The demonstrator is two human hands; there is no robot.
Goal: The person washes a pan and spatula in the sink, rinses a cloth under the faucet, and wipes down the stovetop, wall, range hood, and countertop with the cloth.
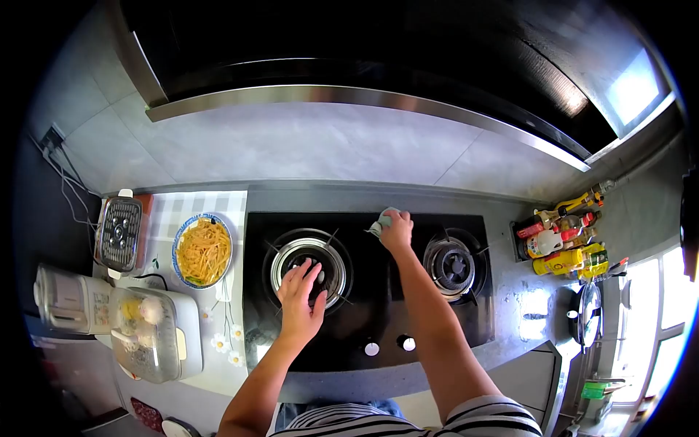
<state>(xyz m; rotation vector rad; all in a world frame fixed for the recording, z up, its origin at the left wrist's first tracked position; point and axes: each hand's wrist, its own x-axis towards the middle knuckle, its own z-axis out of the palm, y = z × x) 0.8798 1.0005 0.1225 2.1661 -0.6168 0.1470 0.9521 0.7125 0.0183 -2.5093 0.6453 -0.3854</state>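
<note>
So a grey-green cloth (380, 225) is being held in the right hand (397, 231) — fingers bunched close around it — at the back edge of the black stovetop (375, 313), between the two burners. The left hand (300, 295) is held over the left burner (341, 269), fingers loosely spread, nothing seen in it; whether the metal is touched can't be told. The right burner (450, 268) is left bare, and two knobs (371, 349) are set near the front. The stove is surrounded by a grey counter (349, 382), with a bowl (175, 255) of noodles (204, 251) placed to the left on a checked cover (218, 200). Bottles (557, 262) are crowded on the right. Behind, the pale wall (328, 146) is topped by a dark hood (349, 95) — and light is let in by a window (644, 335) at far right.
</note>
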